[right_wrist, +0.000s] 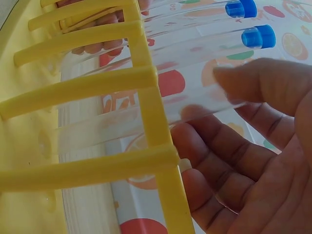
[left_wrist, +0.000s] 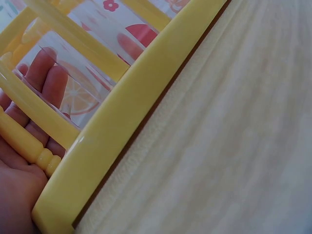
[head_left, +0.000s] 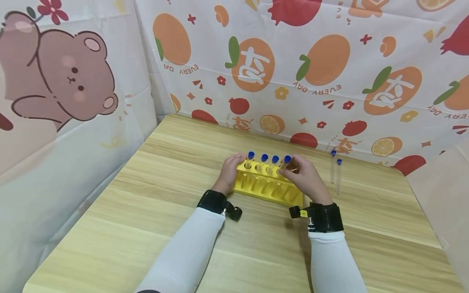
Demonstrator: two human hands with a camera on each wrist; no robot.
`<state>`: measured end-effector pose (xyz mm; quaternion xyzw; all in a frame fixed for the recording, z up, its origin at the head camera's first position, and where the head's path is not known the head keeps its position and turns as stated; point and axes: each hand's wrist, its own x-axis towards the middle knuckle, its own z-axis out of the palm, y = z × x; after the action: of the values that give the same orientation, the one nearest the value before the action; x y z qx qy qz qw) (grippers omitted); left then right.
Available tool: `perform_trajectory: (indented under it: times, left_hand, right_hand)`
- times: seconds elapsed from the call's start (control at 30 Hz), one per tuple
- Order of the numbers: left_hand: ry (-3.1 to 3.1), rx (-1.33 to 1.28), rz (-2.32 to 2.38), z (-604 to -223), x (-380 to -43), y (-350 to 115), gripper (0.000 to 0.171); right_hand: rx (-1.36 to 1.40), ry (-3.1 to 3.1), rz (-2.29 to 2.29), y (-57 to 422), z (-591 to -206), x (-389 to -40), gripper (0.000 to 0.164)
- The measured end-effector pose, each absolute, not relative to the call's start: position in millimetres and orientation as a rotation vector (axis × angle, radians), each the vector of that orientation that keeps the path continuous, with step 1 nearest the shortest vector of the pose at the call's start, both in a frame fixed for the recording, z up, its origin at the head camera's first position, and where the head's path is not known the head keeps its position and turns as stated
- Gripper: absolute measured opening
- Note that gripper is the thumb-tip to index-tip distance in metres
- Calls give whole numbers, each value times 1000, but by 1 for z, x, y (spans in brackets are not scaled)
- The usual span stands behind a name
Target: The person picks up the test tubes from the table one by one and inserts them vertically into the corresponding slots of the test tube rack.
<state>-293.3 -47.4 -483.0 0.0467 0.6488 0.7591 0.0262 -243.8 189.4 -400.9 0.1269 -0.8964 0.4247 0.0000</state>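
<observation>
A yellow test tube rack stands on the table, holding several clear test tubes with blue caps, such as this tube. At its left end my left hand grips the rack; in the left wrist view the palm lies against the end post and the fingers curl behind. My right hand pinches the rightmost tube below its cap. In the right wrist view that tube passes through the rack's upper bar, with its lower end near the base. The thumb and fingers hide its cap there.
Two loose blue-capped test tubes, one and another, lie right of the rack on the wooden table. Behind the table hangs a fruit-print cloth; a bear-print cloth hangs at the left.
</observation>
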Motion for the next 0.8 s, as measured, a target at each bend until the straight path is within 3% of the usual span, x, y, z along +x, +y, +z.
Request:
perform_trajectory:
  times: [0.8]
  left_hand:
    - [2044, 150, 2321, -484, -295, -48, 39]
  right_hand:
    - [447, -2826, 1289, 190, -401, -244, 23]
